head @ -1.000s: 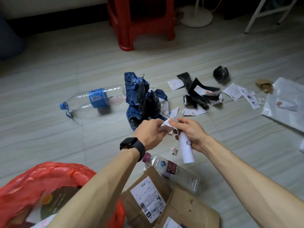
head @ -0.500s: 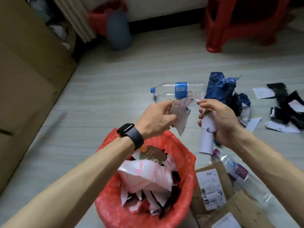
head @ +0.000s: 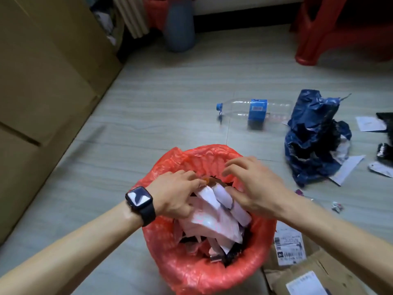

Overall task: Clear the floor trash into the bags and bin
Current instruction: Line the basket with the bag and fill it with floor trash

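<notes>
The red bag [head: 191, 271] lines a round bin and stands open on the floor [head: 148, 116], near the bottom middle of the view. It is heaped with white paper scraps [head: 214, 220] and some dark bits lower down. A rolled white slip [head: 223, 195] lies tilted on top of the heap, just under both hands.

The left hand [head: 174, 194] is over the bag's left rim with its fingers bent down onto the paper. Whether they pinch it or only touch it I cannot tell, as the fingertips are hidden. A dark watch [head: 139, 199] sits on that wrist. The right hand [head: 257, 188] hovers over the bag's right side, fingers spread and loosely bent, thumb close to the rolled slip and gripping nothing.

Beyond the bag, a clear bottle [head: 255, 109] with a blue label and cap lies on its side. To the right of the bag is a crumpled blue wrapping [head: 312, 133], with paper slips [head: 370, 123] further right. Brown mailers [head: 308, 271] with labels lie against the bag's lower right. A cardboard box [head: 42, 81] stands well left of the bag, and a red stool [head: 340, 28] far beyond it to the right.
</notes>
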Action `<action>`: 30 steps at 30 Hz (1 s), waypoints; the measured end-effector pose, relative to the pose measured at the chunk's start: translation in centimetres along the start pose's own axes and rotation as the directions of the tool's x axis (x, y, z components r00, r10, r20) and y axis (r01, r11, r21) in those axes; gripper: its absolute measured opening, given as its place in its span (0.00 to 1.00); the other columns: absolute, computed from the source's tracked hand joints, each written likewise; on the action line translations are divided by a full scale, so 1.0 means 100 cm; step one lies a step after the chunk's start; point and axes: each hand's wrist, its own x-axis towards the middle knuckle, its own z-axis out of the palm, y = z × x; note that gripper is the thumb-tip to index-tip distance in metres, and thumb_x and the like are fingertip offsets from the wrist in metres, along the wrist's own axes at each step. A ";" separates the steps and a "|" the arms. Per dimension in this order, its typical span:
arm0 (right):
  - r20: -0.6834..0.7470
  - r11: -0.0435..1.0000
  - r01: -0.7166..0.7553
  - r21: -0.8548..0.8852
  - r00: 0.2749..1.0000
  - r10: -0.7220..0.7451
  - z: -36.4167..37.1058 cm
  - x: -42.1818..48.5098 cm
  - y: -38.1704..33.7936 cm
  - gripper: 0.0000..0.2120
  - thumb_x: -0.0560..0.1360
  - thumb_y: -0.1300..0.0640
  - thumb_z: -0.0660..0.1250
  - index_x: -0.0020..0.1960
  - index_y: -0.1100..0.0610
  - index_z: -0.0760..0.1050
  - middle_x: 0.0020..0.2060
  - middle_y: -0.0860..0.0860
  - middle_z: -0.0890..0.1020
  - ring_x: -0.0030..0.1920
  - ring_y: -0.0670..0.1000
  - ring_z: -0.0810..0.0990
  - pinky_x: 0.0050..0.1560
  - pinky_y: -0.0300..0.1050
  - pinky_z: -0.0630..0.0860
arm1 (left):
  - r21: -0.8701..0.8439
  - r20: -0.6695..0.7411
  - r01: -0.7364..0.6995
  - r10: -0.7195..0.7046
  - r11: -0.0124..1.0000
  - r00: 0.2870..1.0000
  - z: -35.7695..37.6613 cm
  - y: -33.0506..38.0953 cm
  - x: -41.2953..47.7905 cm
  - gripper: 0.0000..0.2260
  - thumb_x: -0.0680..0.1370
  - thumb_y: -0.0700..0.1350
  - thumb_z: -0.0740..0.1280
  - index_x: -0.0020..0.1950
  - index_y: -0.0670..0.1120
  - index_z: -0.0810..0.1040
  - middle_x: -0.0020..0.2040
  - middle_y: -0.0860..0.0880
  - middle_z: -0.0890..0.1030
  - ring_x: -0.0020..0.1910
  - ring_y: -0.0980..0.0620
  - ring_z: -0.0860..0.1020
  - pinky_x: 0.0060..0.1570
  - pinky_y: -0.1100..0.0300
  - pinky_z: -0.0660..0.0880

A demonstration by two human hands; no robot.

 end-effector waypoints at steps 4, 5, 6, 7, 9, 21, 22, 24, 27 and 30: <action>0.044 0.967 0.097 -0.237 0.995 -0.089 0.000 -0.011 0.006 0.10 0.72 0.44 0.69 0.50 0.46 0.83 0.57 0.41 0.80 0.65 0.50 0.72 0.61 0.50 0.70 | 0.000 -0.076 -0.032 0.032 0.999 0.997 -0.020 0.006 0.008 0.26 0.69 0.65 0.55 0.63 0.58 0.76 0.59 0.55 0.76 0.58 0.50 0.73 0.55 0.51 0.73; 0.009 0.975 0.106 -0.196 0.994 -0.106 -0.001 -0.012 0.006 0.08 0.72 0.45 0.70 0.48 0.47 0.84 0.55 0.42 0.81 0.63 0.50 0.74 0.60 0.50 0.71 | 0.038 -0.090 -0.048 0.051 0.998 0.995 -0.026 0.011 0.013 0.25 0.70 0.66 0.54 0.59 0.57 0.78 0.56 0.54 0.77 0.55 0.49 0.74 0.54 0.51 0.73; -0.066 0.989 0.100 -0.105 0.992 -0.108 -0.002 -0.013 0.007 0.06 0.72 0.48 0.71 0.46 0.49 0.84 0.52 0.43 0.82 0.59 0.50 0.77 0.58 0.49 0.73 | 0.062 -0.116 -0.064 0.071 0.996 0.991 -0.033 0.016 0.018 0.25 0.71 0.67 0.53 0.54 0.56 0.80 0.52 0.54 0.78 0.53 0.49 0.75 0.51 0.52 0.73; -0.167 0.997 0.073 0.001 0.983 -0.072 -0.004 -0.015 0.011 0.05 0.73 0.52 0.72 0.46 0.51 0.84 0.50 0.45 0.82 0.55 0.50 0.78 0.56 0.47 0.74 | 0.066 -0.159 -0.084 0.093 0.994 0.983 -0.041 0.022 0.025 0.23 0.72 0.67 0.54 0.51 0.56 0.80 0.49 0.54 0.79 0.51 0.50 0.76 0.48 0.54 0.73; -0.353 0.984 -0.018 0.177 0.932 0.080 -0.011 -0.019 0.025 0.03 0.73 0.54 0.71 0.45 0.52 0.83 0.47 0.45 0.82 0.51 0.46 0.79 0.54 0.39 0.74 | 0.044 -0.265 -0.099 0.107 0.994 0.958 -0.059 0.034 0.039 0.19 0.73 0.65 0.56 0.46 0.55 0.80 0.46 0.55 0.79 0.47 0.51 0.78 0.39 0.58 0.72; 0.015 0.483 -0.876 0.014 0.483 0.876 -0.009 -0.141 0.217 0.22 0.73 0.46 0.67 0.66 0.46 0.73 0.61 0.52 0.79 0.62 0.54 0.76 0.59 0.46 0.72 | -0.030 -0.228 -0.266 0.253 0.963 0.940 -0.075 0.173 0.192 0.06 0.77 0.51 0.60 0.45 0.53 0.75 0.45 0.52 0.80 0.43 0.47 0.77 0.37 0.55 0.74; 0.064 0.510 -0.860 -0.009 0.509 0.858 -0.003 -0.147 0.221 0.23 0.72 0.45 0.68 0.67 0.45 0.71 0.62 0.53 0.77 0.63 0.54 0.75 0.60 0.46 0.72 | -0.036 -0.178 -0.279 0.268 0.960 0.947 -0.065 0.187 0.204 0.06 0.76 0.50 0.61 0.47 0.53 0.76 0.47 0.51 0.79 0.45 0.47 0.77 0.37 0.56 0.72; 0.131 0.539 -0.842 0.001 0.535 0.835 0.009 -0.156 0.231 0.24 0.73 0.43 0.69 0.68 0.43 0.70 0.62 0.53 0.75 0.64 0.54 0.74 0.63 0.47 0.72 | -0.026 -0.092 -0.307 0.304 0.951 0.948 -0.046 0.217 0.232 0.09 0.76 0.49 0.62 0.54 0.52 0.78 0.53 0.49 0.77 0.53 0.46 0.76 0.42 0.55 0.72; 0.129 0.567 -0.824 0.011 0.563 0.816 0.025 -0.165 0.241 0.20 0.76 0.45 0.67 0.67 0.44 0.72 0.59 0.51 0.74 0.61 0.54 0.76 0.62 0.48 0.72 | -0.027 -0.027 -0.301 0.300 0.953 0.953 -0.018 0.248 0.264 0.15 0.77 0.50 0.62 0.64 0.53 0.75 0.62 0.48 0.73 0.61 0.44 0.72 0.50 0.51 0.72; 0.026 0.611 -0.792 0.006 0.611 0.791 0.034 -0.183 0.259 0.13 0.79 0.52 0.63 0.62 0.48 0.76 0.56 0.53 0.75 0.57 0.58 0.77 0.58 0.49 0.74 | -0.050 0.017 -0.303 0.304 0.952 0.952 0.001 0.274 0.291 0.20 0.77 0.48 0.63 0.69 0.52 0.70 0.66 0.47 0.69 0.65 0.43 0.68 0.54 0.48 0.72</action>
